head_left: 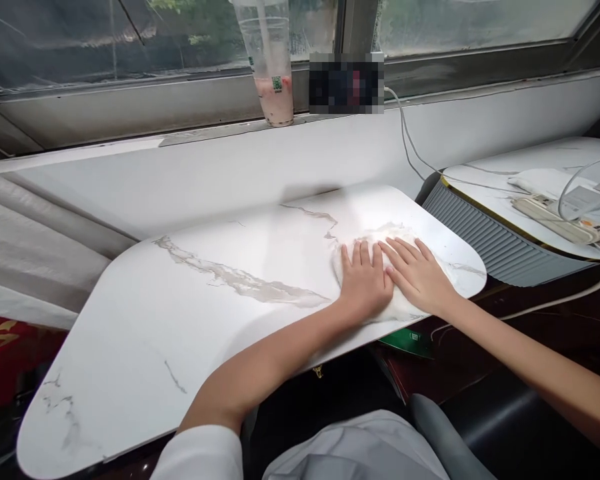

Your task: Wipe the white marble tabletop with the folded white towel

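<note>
Both my hands lie flat, side by side, on a white cloth (405, 235) at the right end of a white marble-patterned tabletop (190, 313). My left hand (364, 280) presses on the cloth's left part with fingers stretched out and close together. My right hand (416, 273) rests just to its right, fingers spread and pointing up-left, touching the left hand. The cloth shows around and beyond the fingertips; its middle is hidden under the hands.
A plastic cup (273, 63) with a pink drink stands on the window sill behind. To the right, a second marble surface (540, 157) carries a power strip (563, 220) and white cables (410, 143). A grey chair arm (445, 433) is near my lap.
</note>
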### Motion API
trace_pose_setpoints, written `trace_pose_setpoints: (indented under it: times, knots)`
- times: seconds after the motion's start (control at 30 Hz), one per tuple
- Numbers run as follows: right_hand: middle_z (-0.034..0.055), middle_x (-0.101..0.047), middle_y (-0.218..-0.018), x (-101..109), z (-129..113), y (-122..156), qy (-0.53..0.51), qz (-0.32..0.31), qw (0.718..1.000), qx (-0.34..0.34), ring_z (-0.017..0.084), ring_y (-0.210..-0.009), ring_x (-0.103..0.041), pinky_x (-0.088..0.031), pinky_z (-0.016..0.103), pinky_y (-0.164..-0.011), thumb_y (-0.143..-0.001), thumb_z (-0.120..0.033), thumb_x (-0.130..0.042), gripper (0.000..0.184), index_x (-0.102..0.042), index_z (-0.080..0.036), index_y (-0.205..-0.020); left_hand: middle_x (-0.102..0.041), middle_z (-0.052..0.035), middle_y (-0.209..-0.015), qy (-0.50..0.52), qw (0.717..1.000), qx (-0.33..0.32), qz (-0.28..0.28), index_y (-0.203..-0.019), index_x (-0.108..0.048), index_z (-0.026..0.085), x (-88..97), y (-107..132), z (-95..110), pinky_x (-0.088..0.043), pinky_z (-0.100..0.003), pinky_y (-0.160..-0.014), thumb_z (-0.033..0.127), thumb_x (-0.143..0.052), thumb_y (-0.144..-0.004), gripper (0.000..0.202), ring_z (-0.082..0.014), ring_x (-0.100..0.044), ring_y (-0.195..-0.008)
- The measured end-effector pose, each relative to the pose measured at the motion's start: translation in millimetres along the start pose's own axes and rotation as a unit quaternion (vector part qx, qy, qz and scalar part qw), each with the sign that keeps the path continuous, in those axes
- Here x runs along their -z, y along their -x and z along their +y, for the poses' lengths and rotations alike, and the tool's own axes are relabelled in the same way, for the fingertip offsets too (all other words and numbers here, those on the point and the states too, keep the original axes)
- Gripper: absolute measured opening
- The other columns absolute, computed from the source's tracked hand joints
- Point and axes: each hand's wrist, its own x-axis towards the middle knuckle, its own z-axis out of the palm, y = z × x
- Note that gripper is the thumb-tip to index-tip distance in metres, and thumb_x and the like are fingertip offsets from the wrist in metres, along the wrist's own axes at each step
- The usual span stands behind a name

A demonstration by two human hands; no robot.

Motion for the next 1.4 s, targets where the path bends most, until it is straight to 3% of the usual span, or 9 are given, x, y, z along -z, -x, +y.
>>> trace_pose_setpoints:
  times: [0.13,0.27,0.57,0.73,1.03,1.23,1.4]
  knots:
    - [0.0117,-0.047,-0.153,5.7,-16.5,17.8,-0.009,0.008,1.000,0.011,0.028,-0.145,-0.038,-0.025,0.057,-0.120,-0.102,-0.042,-0.020,0.059,-0.039,-0.021,-0.154,-0.034,-0.0224,-0.159,0.003,1.000,0.002,0.000,-0.152,-0.033,0.004,5.2,27.8,3.8,-0.015,-0.061,-0.124,0.033,-0.028,-0.101,0.060,-0.0345,-0.025,-0.151]
    - [0.0106,-0.048,-0.152,9.0,-26.7,21.1,-0.022,0.003,1.000,0.016,0.028,-0.144,-0.039,-0.027,0.059,-0.119,-0.100,-0.044,-0.022,0.060,-0.034,-0.026,-0.156,-0.034,-0.0219,-0.160,0.009,1.000,0.001,-0.003,-0.152,-0.034,0.005,9.1,40.3,1.1,-0.017,-0.060,-0.124,0.034,-0.030,-0.100,0.061,-0.0343,-0.024,-0.151]
    - [0.0111,-0.052,-0.148,3.3,-27.6,6.6,-0.026,0.004,1.000,0.001,0.029,-0.141,-0.043,-0.025,0.056,-0.119,-0.100,-0.044,-0.020,0.060,-0.045,-0.022,-0.150,-0.035,-0.0208,-0.160,0.024,1.000,-0.001,-0.011,-0.153,-0.034,0.006,8.0,29.8,-9.8,-0.015,-0.061,-0.125,0.033,-0.029,-0.100,0.060,-0.0330,-0.025,-0.151]
    - [0.0133,-0.053,-0.147,-10.8,-19.7,-43.8,-0.024,-0.004,1.000,0.017,0.029,-0.139,-0.044,-0.026,0.056,-0.118,-0.100,-0.042,-0.019,0.061,-0.047,-0.014,-0.146,-0.036,-0.0186,-0.160,0.019,0.999,0.042,-0.012,-0.153,-0.034,0.007,11.1,-6.5,-37.6,-0.014,-0.057,-0.125,0.031,-0.028,-0.100,0.058,-0.0307,-0.028,-0.151]
    - [0.0153,-0.051,-0.148,-45.7,-17.4,-163.1,-0.049,-0.004,0.999,0.005,0.030,-0.137,-0.043,-0.023,0.057,-0.116,-0.099,-0.035,-0.021,0.058,-0.045,-0.014,-0.146,-0.037,-0.0124,-0.160,-0.002,0.996,0.085,0.002,-0.153,-0.035,0.014,14.4,-88.8,-119.7,-0.013,-0.050,-0.125,0.030,-0.026,-0.101,0.055,-0.0228,-0.029,-0.150]
    - [0.0136,-0.052,-0.147,-58.8,-20.1,-210.2,-0.063,0.002,0.998,-0.017,0.028,-0.136,-0.043,-0.021,0.055,-0.118,-0.099,-0.033,-0.022,0.056,-0.045,-0.014,-0.146,-0.047,-0.0096,-0.154,0.011,0.995,0.091,0.033,-0.148,-0.042,0.018,16.1,-121.4,-155.9,-0.016,-0.046,-0.124,0.030,-0.027,-0.101,0.050,-0.0192,-0.038,-0.144]
    - [0.0135,-0.056,-0.143,-66.7,-17.9,-232.3,-0.069,0.014,0.997,-0.027,0.029,-0.133,-0.046,-0.023,0.054,-0.117,-0.098,-0.033,-0.023,0.055,-0.048,-0.016,-0.145,-0.053,-0.0092,-0.148,0.019,0.994,0.096,0.052,-0.144,-0.046,0.020,16.6,-133.8,-169.8,-0.018,-0.044,-0.123,0.032,-0.027,-0.101,0.049,-0.0193,-0.043,-0.139]
